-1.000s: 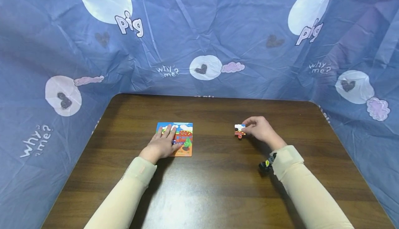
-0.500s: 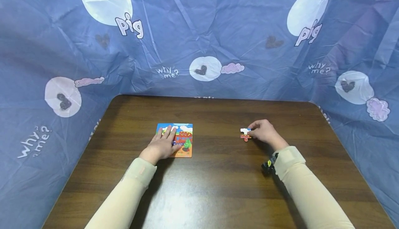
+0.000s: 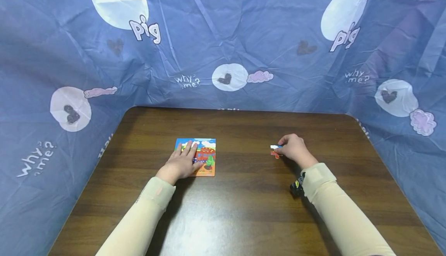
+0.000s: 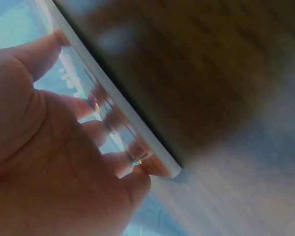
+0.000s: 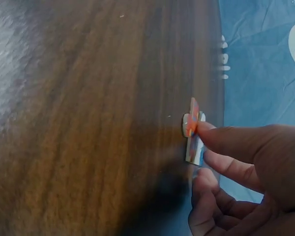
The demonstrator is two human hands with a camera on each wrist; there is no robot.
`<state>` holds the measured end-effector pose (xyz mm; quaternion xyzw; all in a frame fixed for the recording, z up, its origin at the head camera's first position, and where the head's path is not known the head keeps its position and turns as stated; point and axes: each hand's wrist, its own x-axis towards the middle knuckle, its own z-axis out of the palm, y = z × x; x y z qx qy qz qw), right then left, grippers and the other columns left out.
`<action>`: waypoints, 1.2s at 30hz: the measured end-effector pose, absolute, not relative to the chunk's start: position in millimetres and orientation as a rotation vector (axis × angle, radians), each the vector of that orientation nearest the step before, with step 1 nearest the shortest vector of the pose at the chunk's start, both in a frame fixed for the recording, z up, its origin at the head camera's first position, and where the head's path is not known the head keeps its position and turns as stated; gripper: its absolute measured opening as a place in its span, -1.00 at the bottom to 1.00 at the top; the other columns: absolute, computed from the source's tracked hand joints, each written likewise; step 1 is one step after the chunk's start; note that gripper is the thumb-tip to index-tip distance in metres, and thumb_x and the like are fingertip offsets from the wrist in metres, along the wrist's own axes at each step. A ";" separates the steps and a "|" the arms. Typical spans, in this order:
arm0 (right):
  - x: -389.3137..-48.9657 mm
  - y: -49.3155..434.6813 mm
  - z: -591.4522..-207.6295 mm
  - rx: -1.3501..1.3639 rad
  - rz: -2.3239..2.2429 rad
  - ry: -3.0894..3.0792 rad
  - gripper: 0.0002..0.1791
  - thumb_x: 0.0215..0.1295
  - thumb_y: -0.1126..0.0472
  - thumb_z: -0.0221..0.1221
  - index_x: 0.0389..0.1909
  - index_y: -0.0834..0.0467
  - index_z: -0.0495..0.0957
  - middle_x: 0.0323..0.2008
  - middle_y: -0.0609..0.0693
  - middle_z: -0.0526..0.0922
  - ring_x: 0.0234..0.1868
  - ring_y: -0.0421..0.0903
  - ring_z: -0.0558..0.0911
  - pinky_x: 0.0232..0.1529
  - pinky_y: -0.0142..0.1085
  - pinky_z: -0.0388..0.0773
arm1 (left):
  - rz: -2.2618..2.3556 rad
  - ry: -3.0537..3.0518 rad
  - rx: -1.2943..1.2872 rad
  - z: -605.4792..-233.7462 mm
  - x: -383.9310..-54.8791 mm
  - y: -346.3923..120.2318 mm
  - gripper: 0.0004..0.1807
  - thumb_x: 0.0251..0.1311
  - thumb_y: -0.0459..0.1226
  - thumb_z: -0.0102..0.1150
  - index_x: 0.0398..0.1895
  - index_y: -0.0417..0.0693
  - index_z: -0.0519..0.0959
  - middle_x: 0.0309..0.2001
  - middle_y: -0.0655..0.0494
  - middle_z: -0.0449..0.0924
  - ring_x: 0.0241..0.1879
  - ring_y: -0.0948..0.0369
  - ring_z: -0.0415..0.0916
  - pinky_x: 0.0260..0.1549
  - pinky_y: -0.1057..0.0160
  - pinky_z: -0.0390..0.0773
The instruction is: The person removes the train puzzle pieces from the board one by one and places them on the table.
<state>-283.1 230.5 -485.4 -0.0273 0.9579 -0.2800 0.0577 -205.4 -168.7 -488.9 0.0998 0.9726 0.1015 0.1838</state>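
Observation:
A square picture puzzle [image 3: 210,170] with a red bus, green tree and blue sky lies on the left half of the table. My left hand [image 3: 178,166] rests on its left part, fingers spread, covering much of the picture. The left wrist view shows those fingertips on the board's surface [image 4: 157,167] near its thick pale edge. To the right, my right hand [image 3: 295,150] pinches a small jigsaw piece [image 3: 274,146] printed in white, blue and red. Seen from the right wrist, thumb and index finger grip the piece [image 5: 192,129] edge-on, the other fingers curled below.
Both hands work over a brown wood-grain table [image 3: 240,194] with rounded far corners. Blue printed cloth [image 3: 195,23] hangs behind and at both sides. A small black device [image 3: 297,188] sits at the right wrist, by the cuff.
My right hand has shifted a little to the right and nearer with the jigsaw piece, which now looks more tilted. The left hand and picture puzzle have stayed in place.

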 end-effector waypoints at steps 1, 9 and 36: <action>-283.1 230.6 -486.0 -0.085 -0.848 2.911 -0.73 0.10 0.17 0.49 -0.30 0.27 0.70 -0.33 0.06 0.74 -0.22 0.12 0.59 -0.15 -0.05 0.48 | 0.287 2.743 0.281 -488.9 -205.4 -168.6 -0.12 0.54 0.13 -0.12 0.65 -0.19 -0.13 0.62 -0.21 -0.26 0.53 -0.30 -0.34 0.43 -0.21 -0.11; -282.8 230.7 -486.1 -0.113 -0.866 2.924 -0.73 0.07 0.18 0.51 -0.35 0.27 0.70 -0.44 0.01 0.71 -0.27 0.10 0.60 -0.17 -0.04 0.47 | 0.298 2.739 0.270 -487.7 -204.9 -168.3 -0.12 0.54 0.12 -0.10 0.65 -0.20 -0.13 0.62 -0.21 -0.26 0.53 -0.30 -0.34 0.43 -0.22 -0.12; -283.7 234.0 -483.6 -0.142 -0.844 2.867 -0.78 0.29 0.11 0.36 -0.33 0.23 0.70 -0.41 -0.02 0.70 -0.26 0.05 0.59 -0.20 -0.10 0.47 | 0.292 2.730 0.278 -489.1 -205.4 -170.6 -0.12 0.55 0.14 -0.15 0.65 -0.17 -0.16 0.62 -0.19 -0.29 0.54 -0.28 -0.38 0.44 -0.18 -0.17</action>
